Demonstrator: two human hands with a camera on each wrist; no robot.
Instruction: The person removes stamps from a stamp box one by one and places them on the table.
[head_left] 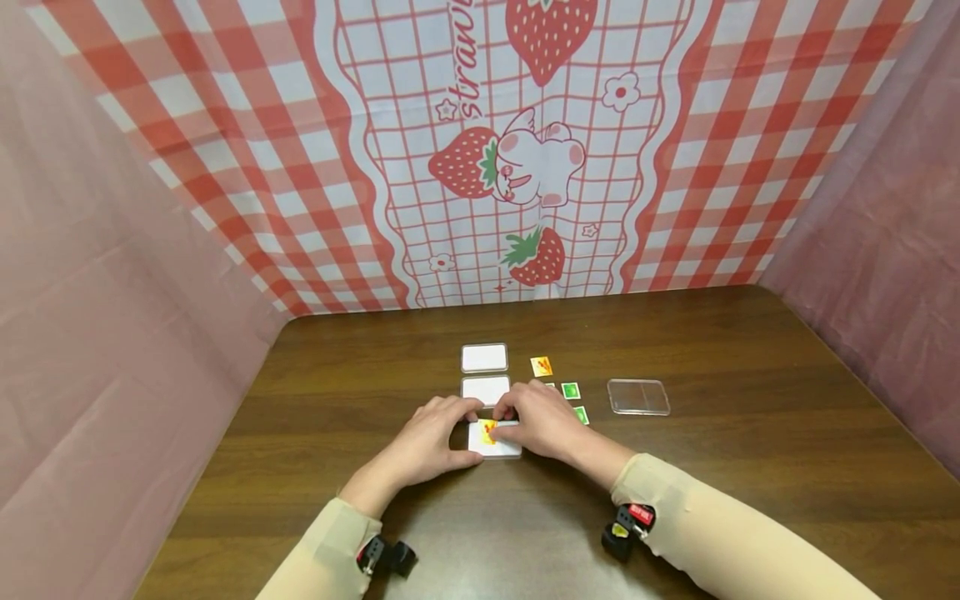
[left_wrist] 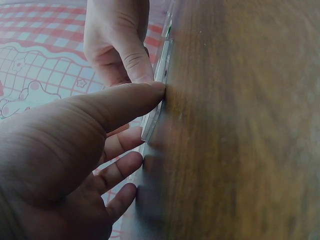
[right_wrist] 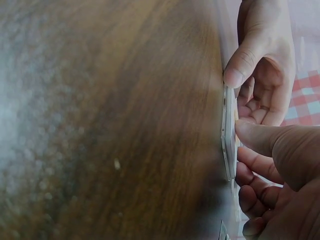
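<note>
A flat clear plastic case with a white insert [head_left: 504, 450] lies on the table between both hands. On its white face is a small orange-and-yellow picture square [head_left: 487, 431], like a stamp or sticker. My left hand [head_left: 431, 442] holds the case at its left end, thumb on the near edge and index finger toward the far edge. From the right, my right hand [head_left: 546, 421] reaches over the case, its thumb [right_wrist: 252, 134] extended and pressing at the picture square. The other right fingers bend beside the far edge, partly hidden.
Beyond the hands lie two more white-filled cases [head_left: 484, 357]. Another orange square [head_left: 542, 367] and several green squares [head_left: 571, 391] are on the table, some partly covered by my right hand. A clear plastic case piece [head_left: 638, 397] lies at the right. A checked strawberry curtain [head_left: 480, 283] hangs behind.
</note>
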